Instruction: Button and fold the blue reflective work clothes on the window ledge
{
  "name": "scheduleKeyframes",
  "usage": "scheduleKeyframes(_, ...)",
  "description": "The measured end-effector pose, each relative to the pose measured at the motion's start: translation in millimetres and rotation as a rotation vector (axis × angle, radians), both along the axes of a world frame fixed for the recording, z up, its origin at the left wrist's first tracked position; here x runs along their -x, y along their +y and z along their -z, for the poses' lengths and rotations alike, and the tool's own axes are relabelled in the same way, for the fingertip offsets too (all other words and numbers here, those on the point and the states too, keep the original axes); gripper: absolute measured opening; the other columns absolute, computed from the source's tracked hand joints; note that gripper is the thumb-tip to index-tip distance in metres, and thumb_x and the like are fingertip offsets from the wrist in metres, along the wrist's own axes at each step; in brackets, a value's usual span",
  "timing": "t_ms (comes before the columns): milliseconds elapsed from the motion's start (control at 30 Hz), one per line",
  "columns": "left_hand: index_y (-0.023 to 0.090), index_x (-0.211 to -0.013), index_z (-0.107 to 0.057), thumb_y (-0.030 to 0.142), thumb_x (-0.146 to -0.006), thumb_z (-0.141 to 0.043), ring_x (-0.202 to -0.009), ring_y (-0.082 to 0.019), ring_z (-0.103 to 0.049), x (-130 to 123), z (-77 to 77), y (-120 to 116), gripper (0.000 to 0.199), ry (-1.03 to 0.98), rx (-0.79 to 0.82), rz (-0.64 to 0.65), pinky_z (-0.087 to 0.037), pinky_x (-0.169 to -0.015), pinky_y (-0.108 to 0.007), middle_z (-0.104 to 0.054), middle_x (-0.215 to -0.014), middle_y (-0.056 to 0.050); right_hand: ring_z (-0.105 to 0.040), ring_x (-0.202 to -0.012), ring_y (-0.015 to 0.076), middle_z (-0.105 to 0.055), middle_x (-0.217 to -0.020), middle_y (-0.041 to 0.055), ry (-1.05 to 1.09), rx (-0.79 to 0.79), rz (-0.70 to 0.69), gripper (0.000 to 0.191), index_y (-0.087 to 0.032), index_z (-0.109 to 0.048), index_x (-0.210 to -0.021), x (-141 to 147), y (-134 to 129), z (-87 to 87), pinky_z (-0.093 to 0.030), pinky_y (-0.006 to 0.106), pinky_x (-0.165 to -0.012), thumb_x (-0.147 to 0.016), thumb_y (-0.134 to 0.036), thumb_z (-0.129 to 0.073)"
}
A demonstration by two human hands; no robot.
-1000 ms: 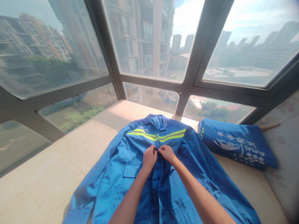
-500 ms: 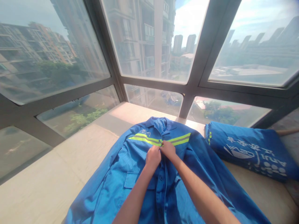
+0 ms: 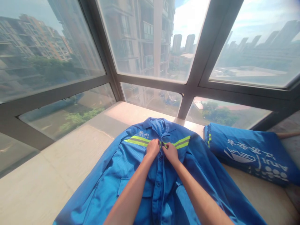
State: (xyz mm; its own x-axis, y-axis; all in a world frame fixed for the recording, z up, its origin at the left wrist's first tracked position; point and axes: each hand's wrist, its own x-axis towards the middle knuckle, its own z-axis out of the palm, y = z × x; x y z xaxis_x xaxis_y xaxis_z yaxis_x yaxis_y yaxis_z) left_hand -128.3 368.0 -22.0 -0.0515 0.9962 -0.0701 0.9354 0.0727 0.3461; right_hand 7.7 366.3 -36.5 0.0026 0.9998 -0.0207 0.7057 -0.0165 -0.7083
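Blue jacket (image 3: 158, 175) lies beside folded, printed cloth (image 3: 248, 153).

Jacket (image 3: 158, 175) hem out of frame

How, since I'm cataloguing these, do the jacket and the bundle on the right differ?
The jacket lies spread out, front up; the bundle is folded into a compact block. The jacket's white lettering is small, the bundle's large. Yellow-green bands cross the jacket's chest; the bundle shows that colour only at its left end. Both are blue fabric.
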Motion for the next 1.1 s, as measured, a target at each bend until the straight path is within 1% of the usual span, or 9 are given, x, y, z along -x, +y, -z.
scheduleKeyframes(133,0.018,-0.113,-0.063,0.023,-0.094,-0.052,-0.106,-0.026,-0.064,-1.0,-0.3,4.4,0.022,0.027,0.025,-0.018,-0.047,-0.089,-0.033,-0.065,-0.113,-0.013,-0.06,-0.102,0.0196,-0.067,-0.111,0.0084,-0.059,-0.084,-0.027,0.027,-0.018,-0.067,-0.111,1.2,4.6,-10.7,-0.042,0.024,-0.081,-0.087,-0.017,-0.056)
scheduleKeyframes(200,0.019,-0.112,-0.063,0.023,-0.094,-0.053,-0.104,-0.025,-0.065,-1.0,-0.9,6.5,0.021,0.033,0.041,-0.016,-0.048,-0.088,-0.033,-0.066,-0.111,-0.012,-0.056,-0.108,0.0212,-0.065,-0.114,0.0096,-0.178,-0.157,-0.097,0.024,-0.019,-0.069,-0.108,0.1,2.3,-15.1,-0.042,0.026,-0.084,-0.091,-0.016,-0.052)
scheduleKeyframes(267,0.019,-0.11,-0.063,0.023,-0.093,-0.053,-0.101,-0.025,-0.066,-0.7,-1.9,7.7,0.02,0.035,0.051,-0.014,-0.048,-0.086,-0.033,-0.066,-0.11,-0.011,-0.056,-0.108,0.0222,-0.065,-0.109,0.0101,-0.34,-0.18,-0.174,0.025,-0.02,-0.071,-0.098,0.1,-1.4,-18.1,-0.042,0.027,-0.082,-0.094,-0.015,-0.047)
scheduleKeyframes(367,0.021,-0.11,-0.063,0.022,-0.093,-0.053,-0.101,-0.023,-0.065,-0.5,-3.8,6.8,0.019,0.029,0.052,-0.011,-0.048,-0.086,-0.032,-0.066,-0.11,-0.01,-0.059,-0.102,0.0226,-0.066,-0.103,0.0118,-0.464,-0.065,-0.147,0.027,-0.017,-0.073,-0.093,4.6,-4.7,-21.8,-0.043,0.027,-0.076,-0.095,-0.018,-0.047)
scheduleKeyframes(533,0.022,-0.115,-0.061,0.022,-0.095,-0.05,-0.105,-0.023,-0.064,-4.6,-5.8,2.5,0.023,0.026,0.036,-0.017,-0.047,-0.088,-0.031,-0.065,-0.114,-0.01,-0.063,-0.098,0.024,-0.067,-0.106,0.0127,-0.379,0.101,-0.019,0.034,-0.017,-0.075,-0.098,15.8,-1.2,-27.7,-0.044,0.029,-0.074,-0.094,-0.044,-0.054)
scheduleKeyframes(633,0.02,-0.114,-0.062,0.018,-0.095,-0.048,-0.108,-0.024,-0.063,-5.6,-5.7,3.9,0.023,0.028,0.038,-0.023,-0.047,-0.09,-0.032,-0.065,-0.114,-0.012,-0.065,-0.097,0.0217,-0.068,-0.107,0.0097,-0.341,0.139,0.032,0.025,-0.021,-0.074,-0.1,18.0,-1.2,-29.6,-0.043,0.027,-0.072,-0.092,-0.034,-0.055)
scheduleKeyframes(733,0.02,-0.11,-0.064,0.016,-0.094,-0.049,-0.106,-0.023,-0.064,-3.0,-4.4,7.6,0.023,0.01,0.048,-0.004,-0.046,-0.091,-0.031,-0.067,-0.109,-0.01,-0.065,-0.096,0.0187,-0.069,-0.107,0.006,-0.326,0.115,0.039,0.023,-0.025,-0.073,-0.101,16.8,-4.8,-30.7,-0.042,0.025,-0.071,-0.091,-0.026,-0.052)
scheduleKeyframes(933,0.019,-0.108,-0.064,0.017,-0.093,-0.051,-0.106,-0.023,-0.064,1.2,-1.5,7.5,0.02,-0.047,0.031,-0.022,-0.045,-0.091,-0.031,-0.069,-0.108,-0.011,-0.067,-0.091,0.0177,-0.073,-0.103,0.0046,-0.376,0.08,-0.03,0.029,-0.029,-0.072,-0.105,17.4,-8.8,-35.4,-0.042,0.025,-0.072,-0.096,-0.027,-0.045)
scheduleKeyframes(1100,0.02,-0.102,-0.065,0.021,-0.092,-0.055,-0.102,-0.021,-0.066,4.1,-5.0,2.4,0.014,-0.126,0.001,-0.112,-0.044,-0.085,-0.028,-0.072,-0.105,-0.007,-0.067,-0.095,0.0188,-0.071,-0.109,0.005,-0.282,0.11,0.024,0.028,-0.026,-0.069,-0.114,24.6,-7.5,-36.2,-0.042,0.025,-0.07,-0.094,-0.026,-0.049)
